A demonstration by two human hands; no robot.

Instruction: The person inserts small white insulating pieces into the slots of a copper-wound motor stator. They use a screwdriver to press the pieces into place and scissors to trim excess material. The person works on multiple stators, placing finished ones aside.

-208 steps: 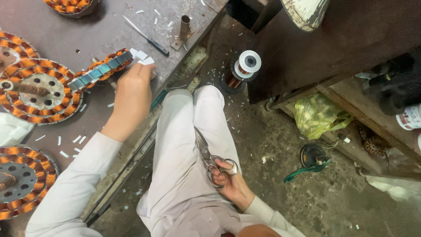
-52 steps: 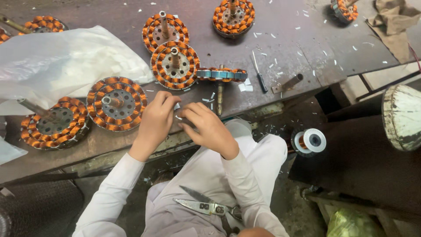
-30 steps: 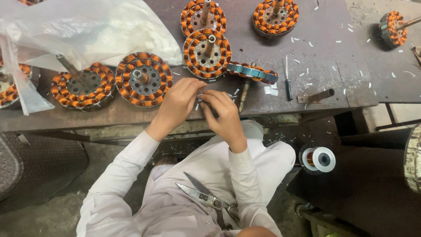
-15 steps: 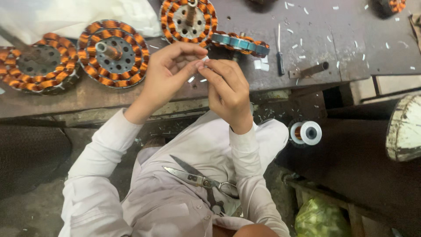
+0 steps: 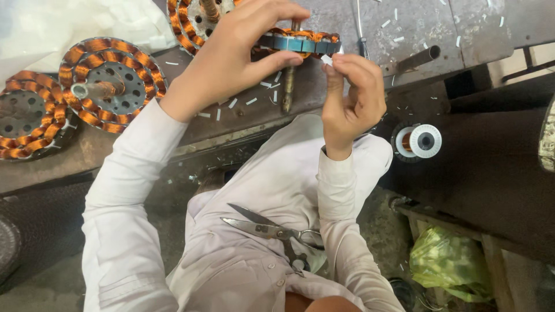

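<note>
Left hand (image 5: 240, 52) grips the stator (image 5: 300, 41) at the table (image 5: 416, 29) edge, thumb under its rim and fingers curled over the top. The stator stands on edge, shaft (image 5: 288, 86) pointing down toward the lap. Right hand (image 5: 352, 95) is closed in a pinch on a small white paper slip (image 5: 327, 59), held just beside the stator's rim.

Progress, as judged: the copper windings are already in place on this stator; the slip is at the rim but not yet seated. White slips (image 5: 254, 99) lie scattered on the table, so more of the same work probably remains.

Appearance of the stator: a flat ring with a grey-blue laminated band around its edge and orange copper coils showing above it. How many slots already carry slips cannot be told.

Two wound stators (image 5: 110, 81) lie flat to the left. Scissors (image 5: 272, 230) rest on the lap, apart from both hands.
</note>
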